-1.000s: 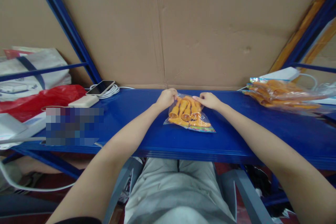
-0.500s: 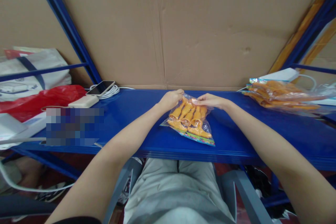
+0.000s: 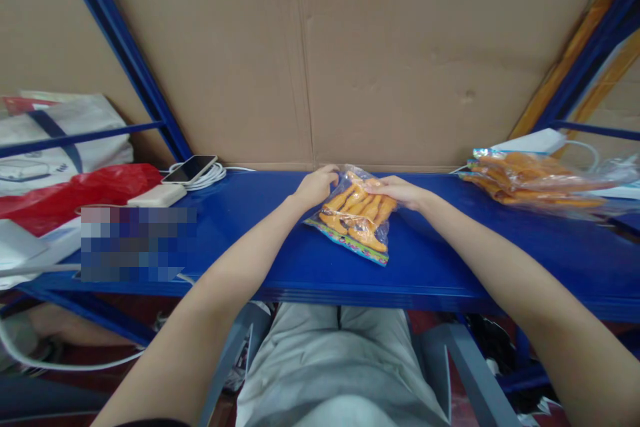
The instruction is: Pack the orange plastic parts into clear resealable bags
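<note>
**Two hands hold a bag of orange toys**

You hold a small clear bag (image 3: 356,217) with both hands. It is full of orange pieces. The bag sits in the middle of the blue worktop (image 3: 440,260), close to the cardboard wall (image 3: 400,53) at the back.

Your left hand (image 3: 316,185) pinches the top left corner of the bag. Its grip is closed on the bag. Your right hand (image 3: 395,191) pinches the top right edge. Its grip is closed on the bag too. The top of the bag is lifted a little. The bottom edge, with its bright strip, rests on the worktop and is turned at a slant.

On the far right lies a pile of more bags (image 3: 530,180) with orange pieces inside. It is well apart from your hands. A white box (image 3: 530,142) sits just behind that pile.

On the left you can see a phone (image 3: 191,168) lying on a coil of white cable (image 3: 210,177). A white power bank (image 3: 156,195) is just beside it. A red bag (image 3: 75,193) lies further left, and a white tote (image 3: 65,140) stands behind it.

Your legs in grey trousers (image 3: 330,360) show under the worktop.
</note>
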`<action>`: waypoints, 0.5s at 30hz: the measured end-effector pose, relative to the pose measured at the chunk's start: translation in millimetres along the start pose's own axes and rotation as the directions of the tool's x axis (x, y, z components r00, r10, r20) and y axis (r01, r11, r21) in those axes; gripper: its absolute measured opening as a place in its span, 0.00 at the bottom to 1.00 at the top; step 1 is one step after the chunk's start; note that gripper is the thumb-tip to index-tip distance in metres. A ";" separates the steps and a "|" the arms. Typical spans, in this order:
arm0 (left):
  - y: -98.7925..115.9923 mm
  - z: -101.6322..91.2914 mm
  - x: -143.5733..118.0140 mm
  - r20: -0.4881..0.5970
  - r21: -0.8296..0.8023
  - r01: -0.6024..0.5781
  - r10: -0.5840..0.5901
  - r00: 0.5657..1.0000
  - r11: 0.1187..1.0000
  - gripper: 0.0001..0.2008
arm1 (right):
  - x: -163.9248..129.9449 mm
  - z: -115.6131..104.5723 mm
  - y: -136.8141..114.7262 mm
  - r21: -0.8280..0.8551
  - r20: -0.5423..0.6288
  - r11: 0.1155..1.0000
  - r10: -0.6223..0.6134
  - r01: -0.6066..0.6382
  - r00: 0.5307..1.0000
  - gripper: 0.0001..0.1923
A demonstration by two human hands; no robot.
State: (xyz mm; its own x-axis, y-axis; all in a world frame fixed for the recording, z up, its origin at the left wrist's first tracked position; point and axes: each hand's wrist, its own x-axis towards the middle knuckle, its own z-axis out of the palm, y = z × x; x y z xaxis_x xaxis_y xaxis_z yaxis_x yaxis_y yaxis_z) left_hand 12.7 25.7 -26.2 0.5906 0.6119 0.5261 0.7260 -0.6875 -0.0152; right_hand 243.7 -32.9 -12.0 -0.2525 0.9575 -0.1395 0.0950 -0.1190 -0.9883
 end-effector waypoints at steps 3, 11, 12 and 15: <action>-20.8 4.7 -2.9 0.035 -0.025 0.106 -0.105 0.994 0.994 0.17 | 0.4 -12.8 -5.5 0.122 -0.195 0.988 -0.071 0.096 0.978 0.03; -53.2 15.1 -8.2 0.070 -0.001 0.175 -0.175 0.982 0.984 0.18 | 5.5 -68.3 -32.5 0.328 -0.842 0.744 -0.049 0.582 0.537 0.05; -51.3 16.5 -8.3 0.078 -0.002 0.167 -0.166 0.983 0.986 0.17 | 1.5 -78.7 -36.3 0.274 -0.895 0.720 -0.051 0.638 0.442 0.06; -41.0 19.8 -8.2 0.123 -0.009 0.145 -0.143 0.982 0.989 0.17 | -17.2 -112.5 -44.1 0.029 -0.942 0.753 -0.199 0.657 0.270 0.13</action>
State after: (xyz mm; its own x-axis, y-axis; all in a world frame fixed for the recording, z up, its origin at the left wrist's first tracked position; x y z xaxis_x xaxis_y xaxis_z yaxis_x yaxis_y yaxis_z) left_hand -14.9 56.6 -46.8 0.5193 0.7475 0.4142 0.8010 -0.5946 0.0689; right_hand 352.2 -14.5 40.9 0.8202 0.5295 0.2167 -0.1224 0.5323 -0.8376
